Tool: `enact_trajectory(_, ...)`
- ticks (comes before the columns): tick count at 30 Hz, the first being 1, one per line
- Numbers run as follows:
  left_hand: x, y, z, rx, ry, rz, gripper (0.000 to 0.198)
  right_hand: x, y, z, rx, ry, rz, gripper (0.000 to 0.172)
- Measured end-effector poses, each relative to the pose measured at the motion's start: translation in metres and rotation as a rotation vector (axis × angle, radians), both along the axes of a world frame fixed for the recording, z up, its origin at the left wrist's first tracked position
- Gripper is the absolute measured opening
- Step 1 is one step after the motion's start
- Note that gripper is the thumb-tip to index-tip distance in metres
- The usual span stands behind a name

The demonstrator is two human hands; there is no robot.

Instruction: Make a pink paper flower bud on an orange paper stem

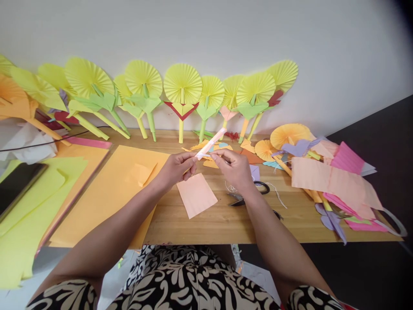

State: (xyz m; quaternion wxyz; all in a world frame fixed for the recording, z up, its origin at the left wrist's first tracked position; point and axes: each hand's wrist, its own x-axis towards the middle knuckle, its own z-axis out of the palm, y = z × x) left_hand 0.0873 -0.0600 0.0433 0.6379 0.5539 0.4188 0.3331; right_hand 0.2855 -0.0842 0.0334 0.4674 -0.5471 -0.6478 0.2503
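Note:
A thin rolled tube of pale pink paper (213,142) points up and away over the table, its lower end pinched in the fingers of my left hand (180,167). My right hand (232,168) is closed in a pinch beside that lower end, on a small whitish strip too fine to identify. Below both hands lies a pale pink paper sheet (197,196). Black-handled scissors (262,187) and loose white string (278,194) are by my right wrist, which hides part of them.
Yellow pleated paper fans (182,82) on paper stems lean along the wall. Orange sheets (109,198), yellow-green sheets (61,206) and a dark phone (19,187) lie left. Paper scraps, orange fans (290,134) and a roll of tape (395,224) crowd the right.

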Motion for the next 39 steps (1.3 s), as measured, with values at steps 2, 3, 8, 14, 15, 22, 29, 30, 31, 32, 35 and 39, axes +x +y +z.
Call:
enact_trajectory(2,0.0,0.0,0.0,0.002,-0.004,0.002,0.024,0.0,0.0,0.0,0.007,0.0,0.0,0.022)
enact_trajectory(3,0.0,0.0,0.0,0.003,-0.004,0.002,0.024,0.0,0.0,0.001,0.009,0.004,0.002,0.021)
enact_trajectory(8,0.001,-0.001,0.0,0.036,0.022,0.006,0.022,0.0,-0.001,0.004,0.031,0.014,0.0,0.018)
enact_trajectory(14,0.002,-0.004,0.001,0.11,0.054,-0.007,0.025,-0.002,-0.001,0.005,0.015,0.063,-0.04,0.019)
enact_trajectory(15,0.003,-0.005,0.001,0.112,0.047,-0.011,0.026,-0.002,-0.001,0.005,0.008,0.079,-0.046,0.02)
enact_trajectory(22,0.003,-0.006,-0.002,0.099,-0.043,-0.021,0.029,-0.001,0.001,0.002,-0.009,0.121,-0.062,0.022)
enact_trajectory(29,0.002,-0.005,-0.01,0.059,-0.168,-0.075,0.029,0.0,0.002,0.003,-0.114,0.201,-0.043,0.026)
enact_trajectory(30,0.002,-0.005,-0.01,0.052,-0.18,-0.077,0.029,0.001,0.003,0.002,-0.116,0.203,-0.032,0.027)
enact_trajectory(31,0.002,-0.005,-0.01,0.045,-0.19,-0.08,0.03,0.001,0.004,0.001,-0.115,0.204,-0.017,0.028)
enact_trajectory(32,0.002,-0.005,-0.01,0.039,-0.198,-0.084,0.03,0.002,0.005,0.0,-0.115,0.206,0.002,0.029)
enact_trajectory(35,0.002,-0.006,-0.009,0.02,-0.213,-0.097,0.031,0.005,0.007,-0.005,-0.116,0.219,0.049,0.033)
enact_trajectory(39,0.0,-0.006,-0.006,0.016,-0.212,-0.094,0.031,0.006,0.009,-0.008,-0.134,0.241,0.075,0.036)
